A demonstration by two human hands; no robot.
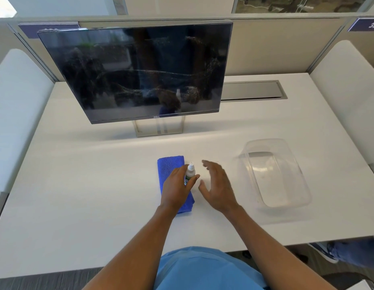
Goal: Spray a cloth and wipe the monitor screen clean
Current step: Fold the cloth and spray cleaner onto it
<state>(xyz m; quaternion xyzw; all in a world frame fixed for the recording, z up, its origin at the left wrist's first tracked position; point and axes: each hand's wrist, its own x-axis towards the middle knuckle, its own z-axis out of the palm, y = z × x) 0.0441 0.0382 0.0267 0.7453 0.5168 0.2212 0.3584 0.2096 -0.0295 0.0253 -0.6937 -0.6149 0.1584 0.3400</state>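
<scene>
The smeared monitor (138, 72) stands in the upper left and centre of the frame, facing me, and below it at centre the folded blue cloth (170, 166) lies flat on the desk (98, 185), I judge so that it can take the spray. My left hand (175, 187) grips the small spray bottle (190, 170) upright at the cloth's right edge, nozzle up, while my right hand (219, 185) hovers just beside it with fingers spread and holding nothing. At centre right sits a clear plastic tub (286, 185); through its walls I see only desk.
</scene>
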